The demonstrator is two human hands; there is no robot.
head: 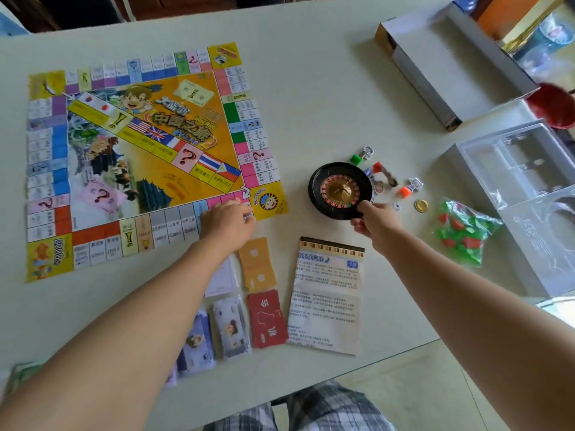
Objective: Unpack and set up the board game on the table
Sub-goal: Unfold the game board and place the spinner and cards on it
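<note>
The paper game board (pixel 146 157) lies unfolded on the left of the pale table (pixel 326 98). My left hand (pixel 228 220) rests on the board's near right edge, fingers bent over it. My right hand (pixel 375 222) grips the near rim of the black roulette wheel (pixel 339 189), which sits on the table right of the board. Player pawns (pixel 385 172), a small die (pixel 396 206) and a gold coin (pixel 420 205) lie beside the wheel. A bag of green and red houses (pixel 463 231) lies further right.
Card decks, orange (pixel 256 264) and red (pixel 269 318), play money packs (pixel 230 326) and the rule sheet (pixel 326 293) lie along the near edge. The open box (pixel 441 63) and clear plastic tray (pixel 525 172) stand at the right. A red object (pixel 553 104) is at the far right.
</note>
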